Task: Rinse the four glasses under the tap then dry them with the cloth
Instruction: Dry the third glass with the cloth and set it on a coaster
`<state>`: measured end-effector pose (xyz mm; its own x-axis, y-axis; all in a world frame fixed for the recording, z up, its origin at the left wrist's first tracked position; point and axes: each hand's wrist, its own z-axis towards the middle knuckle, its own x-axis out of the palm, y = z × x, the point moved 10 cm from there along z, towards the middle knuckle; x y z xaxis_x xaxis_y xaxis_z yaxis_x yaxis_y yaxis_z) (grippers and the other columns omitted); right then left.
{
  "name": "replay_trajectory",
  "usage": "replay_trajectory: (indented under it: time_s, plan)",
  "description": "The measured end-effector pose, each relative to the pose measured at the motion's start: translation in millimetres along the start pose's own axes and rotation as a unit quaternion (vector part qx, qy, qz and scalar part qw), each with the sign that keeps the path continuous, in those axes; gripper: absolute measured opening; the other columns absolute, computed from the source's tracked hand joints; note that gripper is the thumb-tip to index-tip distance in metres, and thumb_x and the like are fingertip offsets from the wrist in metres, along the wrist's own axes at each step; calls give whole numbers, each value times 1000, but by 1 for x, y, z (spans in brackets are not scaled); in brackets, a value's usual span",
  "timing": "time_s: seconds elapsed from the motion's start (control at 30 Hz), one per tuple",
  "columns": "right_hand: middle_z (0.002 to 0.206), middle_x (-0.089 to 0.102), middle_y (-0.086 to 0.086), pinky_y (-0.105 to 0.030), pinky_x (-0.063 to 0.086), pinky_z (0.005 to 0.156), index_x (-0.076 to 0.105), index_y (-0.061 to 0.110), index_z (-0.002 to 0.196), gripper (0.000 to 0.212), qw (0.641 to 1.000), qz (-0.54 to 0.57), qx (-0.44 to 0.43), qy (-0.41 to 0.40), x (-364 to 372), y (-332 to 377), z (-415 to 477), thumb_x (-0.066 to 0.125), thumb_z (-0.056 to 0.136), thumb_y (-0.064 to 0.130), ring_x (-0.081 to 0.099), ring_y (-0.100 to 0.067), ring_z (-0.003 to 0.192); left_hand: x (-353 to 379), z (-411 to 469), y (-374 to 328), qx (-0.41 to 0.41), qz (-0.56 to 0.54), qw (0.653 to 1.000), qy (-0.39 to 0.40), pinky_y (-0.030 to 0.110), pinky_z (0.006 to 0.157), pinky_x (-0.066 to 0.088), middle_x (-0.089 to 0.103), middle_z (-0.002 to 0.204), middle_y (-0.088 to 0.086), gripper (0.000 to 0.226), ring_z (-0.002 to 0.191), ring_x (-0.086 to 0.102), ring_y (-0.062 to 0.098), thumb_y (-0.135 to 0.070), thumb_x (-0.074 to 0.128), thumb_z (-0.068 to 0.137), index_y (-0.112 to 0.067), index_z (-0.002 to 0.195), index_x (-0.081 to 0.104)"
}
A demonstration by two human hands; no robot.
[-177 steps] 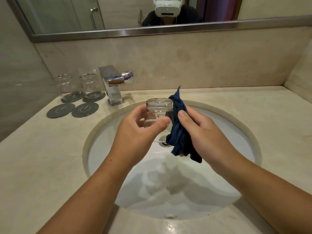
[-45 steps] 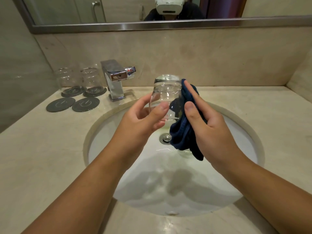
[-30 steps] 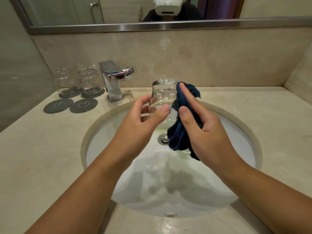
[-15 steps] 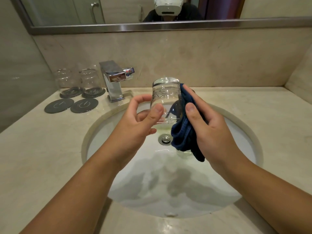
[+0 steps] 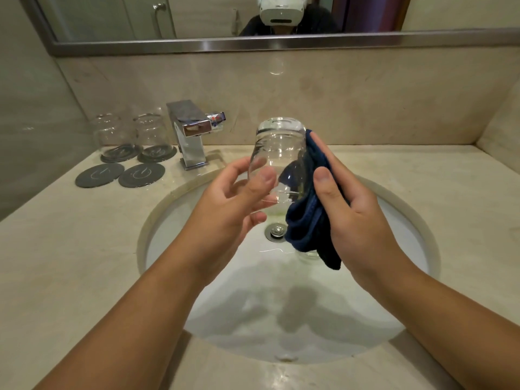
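**Glass held base-up over the sink, cloth against its side**

The far sides of both hands are hidden. The left fingertips show only blurred through the glass [image 5: 278, 161], and the right fingertips lie behind the cloth [image 5: 306, 229]. Below the cloth's hanging end a faint clear shape [image 5: 308, 255] sits in the sink [image 5: 157, 209], too hidden to identify. Both forearms are cut off at the bottom edge.

The left hand [image 5: 233, 204] pinches the glass's lower part, thumb on the near side and fingers spread loosely behind, the lowest ones curled under. The right hand [image 5: 354, 218] pinches the cloth between its thumb in front and its straight, close-set fingers behind, pressing it to the glass's right side.

The glass is above the drain [image 5: 276, 231], between the hands. Its long axis is almost upright, with the thick base on top and the mouth facing down.

Two more glasses [image 5: 108, 133] [image 5: 153, 133] stand left of the tap [image 5: 191, 133] on coasters, with two bare coasters [image 5: 99, 175] [image 5: 141, 175] in front.
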<state>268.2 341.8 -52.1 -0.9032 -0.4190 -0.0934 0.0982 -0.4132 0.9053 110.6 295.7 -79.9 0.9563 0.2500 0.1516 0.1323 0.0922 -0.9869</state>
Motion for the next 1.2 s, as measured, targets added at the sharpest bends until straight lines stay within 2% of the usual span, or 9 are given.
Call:
replay_trajectory:
  time_s: [0.1, 0.23, 0.37, 0.53, 0.63, 0.7, 0.8, 0.97, 1.2]
  plan:
    - [131, 71, 23, -21, 48, 104, 51, 41, 154, 42, 999, 20, 25, -1, -2, -8, 1, 45, 113, 29, 65, 2, 124, 1, 1, 4, -18, 2, 1000, 18, 29, 85, 52, 77, 123, -2, 57, 105, 73, 16, -52, 75, 85, -31, 137, 63]
    - [123, 73, 27, -11, 51, 89, 55, 42, 150, 41, 999, 8, 29, -16, -6, -10, 1, 47, 113, 28, 69, 4, 113, 0, 3, 4, -7, 72, 997, 18, 35, 95, 50, 79, 119, -14, 72, 112, 73, 3, -67, 80, 75, -40, 136, 53]
    - [100, 72, 38, -3, 45, 86, 53, 42, 148, 41, 1000, -12, 14, -14, -5, -3, 0, 46, 113, 23, 66, 16, 102, -7, 3, -1, 10, 109, 994, 3, 31, 88, 47, 76, 106, -15, 48, 96, 72, -5, -69, 76, 71, -54, 116, 62]
    - [119, 71, -3, -13, 52, 84, 52, 48, 151, 44, 998, -52, -21, -17, -4, 3, -3, 51, 111, 29, 64, -23, 104, -10, 3, 0, 10, 89, 996, -9, 35, 89, 51, 79, 107, -11, 61, 104, 77, 12, -62, 82, 71, -42, 126, 65]
    - [105, 71, -12, -14, 48, 78, 51, 51, 151, 45, 996, -78, -38, 6, 2, 4, -3, 52, 110, 30, 61, -32, 95, -10, 0, -6, 26, 128, 991, -40, 34, 90, 54, 78, 114, -8, 69, 103, 77, 7, -65, 83, 70, -41, 130, 61]
    - [103, 74, -2, -11, 47, 80, 51, 48, 151, 45, 996, -76, -42, 10, 2, 6, -3, 51, 111, 28, 65, -16, 87, -13, -1, -8, 31, 125, 990, -53, 34, 91, 55, 79, 113, -7, 61, 103, 77, 9, -60, 81, 73, -40, 128, 62]
    - [109, 77, 20, -7, 47, 89, 52, 43, 151, 43, 999, -30, -22, 10, -1, 3, -1, 47, 112, 24, 67, 10, 103, -11, 0, -5, 12, 79, 996, -31, 34, 91, 56, 79, 108, -7, 53, 104, 78, 15, -50, 79, 78, -37, 128, 66]
    - [129, 75, 14, -23, 53, 96, 58, 37, 146, 39, 995, 89, 43, 16, -1, -8, 2, 43, 113, 24, 71, -5, 118, -1, -3, -3, -13, 25, 999, 23, 28, 87, 56, 80, 112, -2, 56, 102, 77, 15, -49, 88, 80, -34, 129, 67]
    - [141, 66, 21, -23, 45, 106, 56, 35, 150, 40, 998, 51, 9, -19, -10, -6, 2, 45, 113, 23, 62, 0, 129, -12, 0, -13, 49, 85, 994, -38, 35, 89, 52, 78, 121, -3, 54, 109, 76, 14, -64, 81, 69, -48, 119, 68]
